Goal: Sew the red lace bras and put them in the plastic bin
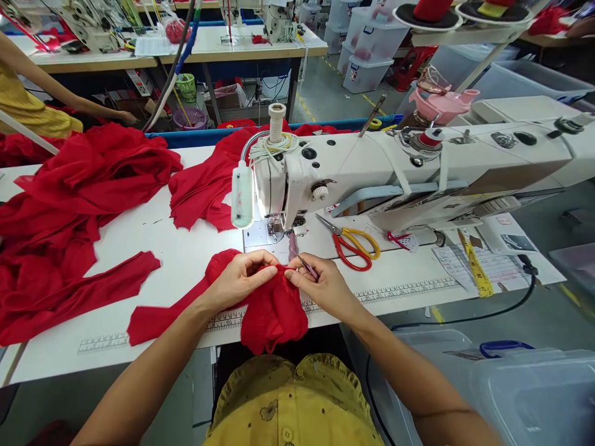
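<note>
A piece of red fabric (pixel 274 306) is stretched between my hands in front of the sewing machine (pixel 297 179), part of it hanging over the table's front edge. My left hand (pixel 242 275) is closed, pinching the fabric's upper edge between thumb and fingers. My right hand (pixel 323 285) pinches the same edge a little to the right. A slim pointed metal tool (pixel 308 269), which looks like tweezers or thread snips, also sits in its fingers. Just behind my hands are the needle and presser foot (pixel 276 228). Scissors (pixel 351 241) with red and yellow handles lie right of them.
Red fabric heaps (pixel 88 192) cover the table's left side, with another piece (pixel 199 192) behind the machine head. A printed ruler (pixel 404 290) runs along the front edge. Papers and a yellow tape measure (pixel 476 266) lie right. Plastic bins (pixel 534 390) stand below; a co-worker's arm (pixel 69 93) shows far left.
</note>
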Motion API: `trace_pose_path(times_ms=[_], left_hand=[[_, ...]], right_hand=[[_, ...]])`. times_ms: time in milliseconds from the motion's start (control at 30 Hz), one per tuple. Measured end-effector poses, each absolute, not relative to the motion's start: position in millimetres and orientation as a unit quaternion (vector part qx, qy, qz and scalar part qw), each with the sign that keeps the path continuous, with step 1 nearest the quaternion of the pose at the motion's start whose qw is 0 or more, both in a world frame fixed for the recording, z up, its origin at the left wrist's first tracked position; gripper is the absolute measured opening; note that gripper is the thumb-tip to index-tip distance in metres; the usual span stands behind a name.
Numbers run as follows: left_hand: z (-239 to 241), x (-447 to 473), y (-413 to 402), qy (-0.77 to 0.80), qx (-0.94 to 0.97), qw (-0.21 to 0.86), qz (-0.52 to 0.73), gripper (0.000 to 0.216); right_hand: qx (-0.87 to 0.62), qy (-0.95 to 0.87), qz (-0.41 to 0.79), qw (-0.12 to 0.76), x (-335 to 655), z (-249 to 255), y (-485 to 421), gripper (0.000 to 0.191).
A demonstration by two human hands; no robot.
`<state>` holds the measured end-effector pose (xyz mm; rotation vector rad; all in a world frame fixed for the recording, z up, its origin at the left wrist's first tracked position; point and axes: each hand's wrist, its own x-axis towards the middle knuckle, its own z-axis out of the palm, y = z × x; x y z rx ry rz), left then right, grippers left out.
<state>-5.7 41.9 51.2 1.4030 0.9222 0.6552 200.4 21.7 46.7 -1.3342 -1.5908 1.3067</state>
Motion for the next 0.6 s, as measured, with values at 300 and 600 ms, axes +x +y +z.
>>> trace_pose_path(times_ms=[300, 600], left_hand=[[49.8, -4.5, 41.1, 0.410, 0.641, 0.553, 0.339, 0.023], [57.5, -18.6, 33.5, 0.402, 0.706, 0.489, 0.317, 0.023]], right_hand=[[-0.441, -0.765, 0.324, 0.340, 177.9, 34.6, -40.5, 0.019], [-0.399, -0.777, 0.367, 0.321, 171.0, 33.4, -45.4, 0.015]])
